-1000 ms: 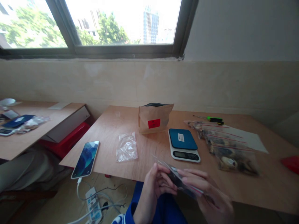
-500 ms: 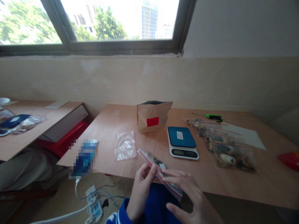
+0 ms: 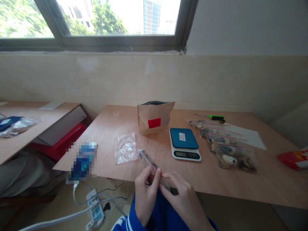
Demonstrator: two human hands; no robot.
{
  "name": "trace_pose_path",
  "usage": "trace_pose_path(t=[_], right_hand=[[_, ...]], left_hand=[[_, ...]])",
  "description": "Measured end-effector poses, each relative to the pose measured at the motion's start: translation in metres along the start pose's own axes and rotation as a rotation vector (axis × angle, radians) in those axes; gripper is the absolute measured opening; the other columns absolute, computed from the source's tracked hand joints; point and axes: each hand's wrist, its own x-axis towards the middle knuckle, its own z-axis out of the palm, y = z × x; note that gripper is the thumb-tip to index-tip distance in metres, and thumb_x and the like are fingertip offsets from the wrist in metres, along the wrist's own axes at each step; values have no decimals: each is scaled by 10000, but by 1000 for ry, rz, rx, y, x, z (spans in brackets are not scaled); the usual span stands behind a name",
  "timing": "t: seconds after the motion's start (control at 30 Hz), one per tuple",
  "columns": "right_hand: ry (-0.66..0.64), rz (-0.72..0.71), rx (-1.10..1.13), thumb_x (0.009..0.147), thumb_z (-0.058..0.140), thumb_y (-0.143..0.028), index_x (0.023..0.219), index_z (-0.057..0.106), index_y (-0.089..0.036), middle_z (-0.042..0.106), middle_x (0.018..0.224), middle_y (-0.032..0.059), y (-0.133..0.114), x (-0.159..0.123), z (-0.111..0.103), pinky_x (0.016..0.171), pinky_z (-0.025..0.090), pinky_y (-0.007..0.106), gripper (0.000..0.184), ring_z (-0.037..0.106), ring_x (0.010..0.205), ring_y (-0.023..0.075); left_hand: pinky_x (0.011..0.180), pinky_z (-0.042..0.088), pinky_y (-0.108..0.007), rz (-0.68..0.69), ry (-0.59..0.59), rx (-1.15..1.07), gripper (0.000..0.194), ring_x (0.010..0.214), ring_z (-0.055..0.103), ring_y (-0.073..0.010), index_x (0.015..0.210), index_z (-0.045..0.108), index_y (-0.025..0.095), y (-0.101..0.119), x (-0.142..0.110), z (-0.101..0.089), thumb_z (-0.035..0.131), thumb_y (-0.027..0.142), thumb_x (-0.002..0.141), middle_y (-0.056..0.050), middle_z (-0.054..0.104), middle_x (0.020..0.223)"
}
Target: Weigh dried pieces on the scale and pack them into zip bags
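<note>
Pinching a small bag (image 3: 147, 158) in the fingertips of left hand (image 3: 146, 195) and right hand (image 3: 184, 197), nearer than the scale (image 3: 185, 144) and to its left. Facing a tabletop (image 3: 223, 184) with a pouch (image 3: 154, 113) behind the scale to its left, a clear bag (image 3: 125, 150) left of the scale, and filled bags (image 3: 223, 148) to its right.

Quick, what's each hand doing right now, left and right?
Left hand: closed, pinching a clear plastic bag.
Right hand: closed, pinching that same bag.
</note>
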Motion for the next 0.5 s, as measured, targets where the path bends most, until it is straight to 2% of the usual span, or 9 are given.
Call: trace_pose_path(t=[0.17,0.3,0.33,0.43,0.47,0.5], right_hand=[[12,-13,-7,888,545,-188,795,624,-214,676,750,9,3,3,-2,664,504,273,125,649,719,175],[83,-10,-71,882,544,-211,760,623,-211,669,706,2,9,8,-7,643,489,263,146,643,676,164],[155,21,-100,876,552,-223,749,615,-208,661,684,1,13,9,-10,627,485,257,143,642,652,159],[508,202,-136,848,584,-264,727,572,-200,630,622,-3,30,17,-25,560,470,237,138,626,573,147],[586,257,-99,839,595,-279,723,559,-199,627,616,-1,35,20,-31,551,474,233,145,627,567,147],[611,294,-35,833,604,-296,723,552,-198,632,622,3,38,24,-36,550,482,231,156,633,573,148]], left_hand=[[507,321,-209,22,-85,24,348,518,401,-92,606,445,191,1,6,-2,535,405,865,46,426,549],[520,318,-213,86,-176,68,323,528,420,-93,636,476,186,3,6,-5,503,386,888,36,463,576],[523,314,-216,104,-175,87,330,529,416,-92,626,462,188,5,6,-6,497,380,892,37,450,572],[517,290,-224,136,-148,130,381,520,388,-89,577,384,195,8,3,-8,495,375,894,45,374,551],[513,283,-228,132,-153,135,399,512,382,-87,564,370,195,8,2,-8,499,383,892,46,358,541],[512,283,-231,120,-175,127,410,506,383,-87,556,374,194,8,2,-9,506,395,888,46,360,533]])
